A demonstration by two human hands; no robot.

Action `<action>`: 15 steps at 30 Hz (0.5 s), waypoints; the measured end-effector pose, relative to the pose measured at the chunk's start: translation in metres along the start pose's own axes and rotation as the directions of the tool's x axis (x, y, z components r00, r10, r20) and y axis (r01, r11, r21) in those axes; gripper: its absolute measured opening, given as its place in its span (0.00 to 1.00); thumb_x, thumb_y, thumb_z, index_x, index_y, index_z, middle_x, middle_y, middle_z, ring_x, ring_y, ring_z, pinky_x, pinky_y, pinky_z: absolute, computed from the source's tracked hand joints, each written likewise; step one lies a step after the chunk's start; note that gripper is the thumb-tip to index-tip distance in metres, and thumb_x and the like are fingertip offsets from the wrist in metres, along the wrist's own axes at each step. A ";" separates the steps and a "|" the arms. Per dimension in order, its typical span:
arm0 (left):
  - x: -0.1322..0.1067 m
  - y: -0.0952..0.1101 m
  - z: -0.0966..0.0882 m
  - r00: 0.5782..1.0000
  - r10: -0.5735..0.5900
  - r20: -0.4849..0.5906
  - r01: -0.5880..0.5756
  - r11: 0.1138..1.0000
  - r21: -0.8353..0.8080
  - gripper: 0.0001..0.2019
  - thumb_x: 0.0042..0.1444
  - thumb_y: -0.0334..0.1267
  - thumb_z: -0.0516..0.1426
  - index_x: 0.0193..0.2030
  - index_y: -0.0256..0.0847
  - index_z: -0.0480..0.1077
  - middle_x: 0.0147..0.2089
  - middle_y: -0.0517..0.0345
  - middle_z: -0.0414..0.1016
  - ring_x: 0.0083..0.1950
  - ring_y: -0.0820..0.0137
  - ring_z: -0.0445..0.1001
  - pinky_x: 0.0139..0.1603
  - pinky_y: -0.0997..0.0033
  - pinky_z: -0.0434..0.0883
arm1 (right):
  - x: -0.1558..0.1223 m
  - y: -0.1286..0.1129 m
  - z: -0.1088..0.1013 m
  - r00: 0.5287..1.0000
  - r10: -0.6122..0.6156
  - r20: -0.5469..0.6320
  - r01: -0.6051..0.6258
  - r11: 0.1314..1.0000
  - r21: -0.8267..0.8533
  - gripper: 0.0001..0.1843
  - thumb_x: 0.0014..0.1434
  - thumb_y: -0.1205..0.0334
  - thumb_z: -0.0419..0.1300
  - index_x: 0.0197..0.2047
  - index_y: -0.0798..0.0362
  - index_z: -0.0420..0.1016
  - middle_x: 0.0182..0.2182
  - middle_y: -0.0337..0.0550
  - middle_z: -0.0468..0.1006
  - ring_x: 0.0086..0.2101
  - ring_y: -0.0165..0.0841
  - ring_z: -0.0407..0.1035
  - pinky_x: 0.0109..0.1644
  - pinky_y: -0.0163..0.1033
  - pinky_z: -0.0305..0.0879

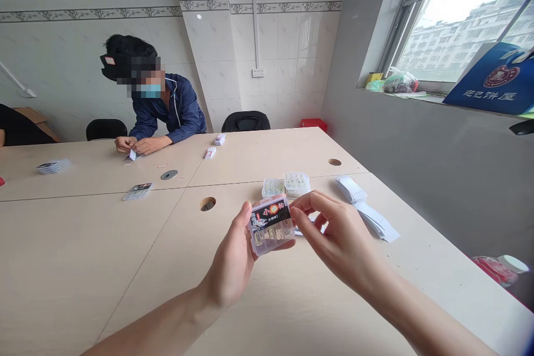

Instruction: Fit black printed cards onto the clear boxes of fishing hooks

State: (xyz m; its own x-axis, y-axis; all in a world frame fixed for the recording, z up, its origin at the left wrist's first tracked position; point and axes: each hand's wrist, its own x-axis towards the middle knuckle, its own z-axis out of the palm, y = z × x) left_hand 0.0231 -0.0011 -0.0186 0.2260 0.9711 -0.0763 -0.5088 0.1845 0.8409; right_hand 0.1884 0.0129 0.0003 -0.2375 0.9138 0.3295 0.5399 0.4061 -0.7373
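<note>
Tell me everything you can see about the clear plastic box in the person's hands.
The clear plastic compartment box is small and rectangular, with a black printed label across its upper part showing an orange-red burst and white lettering. Through its see-through lower part, divided compartments hold pale metal pieces, too small to identify surely. It is held tilted above the table, gripped by the left hand, with the right hand's fingertips at its right edge.

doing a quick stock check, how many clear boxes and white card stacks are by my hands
clear boxes: 3, one held in the left hand
white card stacks: 2
total: 5
</note>
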 end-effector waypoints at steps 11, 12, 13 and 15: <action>0.000 0.001 0.000 1.000 0.012 0.006 -0.012 1.000 -0.013 0.24 0.65 0.53 0.48 0.60 0.41 0.69 0.59 0.48 0.74 0.60 0.53 0.70 0.57 0.52 0.68 | 0.001 0.001 -0.001 1.000 0.016 0.009 -0.017 0.999 0.028 0.09 0.64 0.58 0.55 0.33 0.50 0.72 0.34 0.39 0.79 0.26 0.31 0.70 0.24 0.38 0.61; 0.000 0.001 0.000 1.000 0.012 0.011 -0.012 1.000 -0.012 0.24 0.65 0.52 0.48 0.60 0.41 0.69 0.59 0.48 0.74 0.60 0.53 0.70 0.58 0.52 0.68 | 0.001 0.001 -0.001 1.000 0.019 0.010 -0.019 0.999 0.030 0.09 0.64 0.59 0.55 0.33 0.50 0.72 0.34 0.39 0.79 0.27 0.32 0.70 0.25 0.38 0.62; 0.000 0.001 0.000 1.000 0.010 0.015 -0.010 1.000 -0.013 0.24 0.65 0.52 0.48 0.60 0.41 0.69 0.59 0.48 0.74 0.60 0.54 0.70 0.58 0.52 0.68 | 0.000 0.001 -0.001 1.000 0.021 0.010 -0.021 0.999 0.030 0.08 0.63 0.59 0.55 0.33 0.50 0.72 0.34 0.39 0.79 0.28 0.32 0.71 0.25 0.38 0.63; 0.000 0.001 0.000 1.000 0.007 0.015 -0.007 1.000 -0.014 0.24 0.65 0.52 0.48 0.60 0.41 0.69 0.59 0.49 0.74 0.60 0.53 0.70 0.58 0.52 0.68 | 0.000 0.002 -0.001 1.000 0.022 0.010 -0.022 0.999 0.028 0.08 0.63 0.59 0.56 0.33 0.50 0.72 0.34 0.38 0.79 0.28 0.32 0.71 0.26 0.38 0.63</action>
State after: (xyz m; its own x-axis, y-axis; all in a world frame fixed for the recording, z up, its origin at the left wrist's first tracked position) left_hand 0.0227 -0.0011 -0.0179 0.2348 0.9700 -0.0621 -0.5223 0.1798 0.8336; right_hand 0.1902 0.0134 -0.0006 -0.2340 0.9225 0.3070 0.5221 0.3856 -0.7607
